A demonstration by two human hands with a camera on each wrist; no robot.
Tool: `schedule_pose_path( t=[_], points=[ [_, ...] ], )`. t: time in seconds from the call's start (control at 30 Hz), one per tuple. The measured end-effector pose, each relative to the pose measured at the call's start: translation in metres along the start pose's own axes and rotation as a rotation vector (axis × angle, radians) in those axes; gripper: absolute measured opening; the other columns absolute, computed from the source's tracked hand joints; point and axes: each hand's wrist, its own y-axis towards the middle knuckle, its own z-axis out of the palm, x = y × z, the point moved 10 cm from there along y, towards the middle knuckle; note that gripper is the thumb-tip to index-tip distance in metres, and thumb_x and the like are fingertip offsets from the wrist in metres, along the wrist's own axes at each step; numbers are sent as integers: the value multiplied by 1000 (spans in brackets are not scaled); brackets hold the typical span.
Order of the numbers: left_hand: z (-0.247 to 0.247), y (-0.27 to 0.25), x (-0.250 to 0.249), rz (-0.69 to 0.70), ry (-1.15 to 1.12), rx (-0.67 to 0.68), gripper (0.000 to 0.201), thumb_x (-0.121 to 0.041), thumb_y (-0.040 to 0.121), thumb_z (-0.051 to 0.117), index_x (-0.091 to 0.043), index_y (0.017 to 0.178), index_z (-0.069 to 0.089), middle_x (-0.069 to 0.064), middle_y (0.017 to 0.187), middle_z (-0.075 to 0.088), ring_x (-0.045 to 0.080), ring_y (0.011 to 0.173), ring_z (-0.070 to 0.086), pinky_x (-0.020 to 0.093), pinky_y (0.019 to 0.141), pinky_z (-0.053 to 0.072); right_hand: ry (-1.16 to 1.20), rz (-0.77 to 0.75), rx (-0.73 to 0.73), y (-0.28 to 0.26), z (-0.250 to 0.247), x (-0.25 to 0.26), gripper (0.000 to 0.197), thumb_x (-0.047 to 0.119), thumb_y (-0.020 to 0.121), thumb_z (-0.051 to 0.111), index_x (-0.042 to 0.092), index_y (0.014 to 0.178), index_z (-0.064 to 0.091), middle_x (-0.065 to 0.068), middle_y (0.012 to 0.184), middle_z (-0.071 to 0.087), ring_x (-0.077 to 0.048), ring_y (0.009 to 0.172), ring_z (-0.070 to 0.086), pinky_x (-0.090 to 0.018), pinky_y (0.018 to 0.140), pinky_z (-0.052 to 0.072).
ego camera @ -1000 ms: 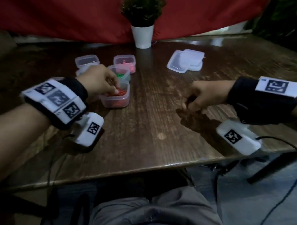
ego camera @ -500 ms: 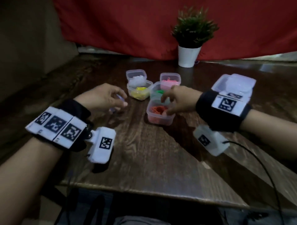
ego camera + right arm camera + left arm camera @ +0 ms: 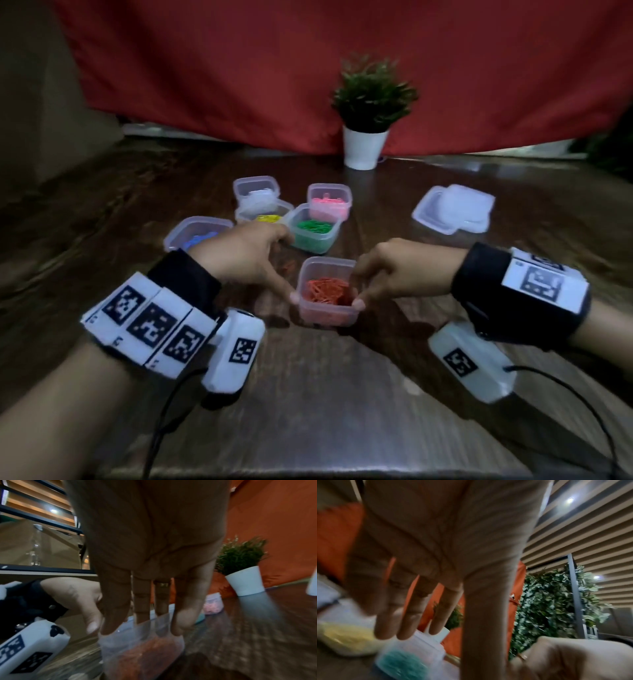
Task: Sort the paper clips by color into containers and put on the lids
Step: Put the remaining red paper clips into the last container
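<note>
A clear tub [image 3: 324, 316] of red paper clips [image 3: 325, 291] stands on the wooden table [image 3: 342, 394], nearer to me than the other tubs. My right hand [image 3: 394, 270] grips the tub's right side, fingers over the rim and thumb at the near right corner. In the right wrist view its fingers [image 3: 142, 608] reach down onto the tub [image 3: 142, 651]. My left hand [image 3: 253, 258] has its thumb against the tub's near left corner. Its fingers [image 3: 412, 608] are straight and hold nothing.
Behind stand open tubs of green [image 3: 313, 230], pink [image 3: 329, 202], yellow [image 3: 263, 216], white [image 3: 255, 192] and blue [image 3: 196, 233] clips. A stack of clear lids [image 3: 452, 214] lies at the back right. A potted plant [image 3: 368, 137] stands before the red cloth.
My left hand moved from the left over to the red tub's near left corner. The right hand stayed on the tub, which now stands nearer to me, apart from the green one.
</note>
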Motion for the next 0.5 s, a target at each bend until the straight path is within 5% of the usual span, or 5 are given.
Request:
schedule_pose_path(
  t=[0.1, 0.2, 0.27, 0.4, 0.5],
  points=[
    [38, 20, -39, 76, 124, 239, 109, -38, 49, 89, -25, 141, 33, -9, 141, 40, 15, 128, 40, 34, 106, 36, 113, 5, -47, -11, -5, -20, 21, 32, 79, 70, 20, 97, 69, 1, 95, 69, -11, 87, 62, -26, 82, 49],
    [58, 34, -55, 89, 87, 305, 87, -39, 51, 88, -28, 125, 43, -7, 122, 56, 14, 109, 54, 38, 96, 46, 386, 127, -337, -18, -45, -67, 7, 24, 81, 69, 19, 78, 67, 4, 64, 65, -2, 55, 56, -16, 52, 47],
    [63, 40, -56, 83, 11, 299, 83, -34, 54, 88, -27, 124, 43, -6, 115, 59, 15, 105, 56, 39, 93, 49, 362, 293, -509, -18, -78, -115, 11, 19, 82, 70, 13, 74, 65, -1, 61, 62, -6, 53, 56, -15, 43, 43],
    [63, 45, -56, 72, -137, 291, 93, -24, 55, 88, -25, 132, 36, -5, 122, 56, 15, 111, 54, 37, 99, 45, -72, 698, -419, 3, -104, -191, 55, 32, 79, 69, 4, 123, 51, -17, 128, 49, -34, 118, 49, -38, 92, 44],
    [64, 43, -52, 72, -226, 296, 84, -18, 55, 89, -25, 124, 41, -9, 117, 58, 9, 108, 55, 27, 97, 45, -234, 797, -345, 21, -97, -220, 62, 44, 60, 63, 19, 116, 53, -12, 116, 50, -33, 115, 48, -41, 96, 42]
  ],
)
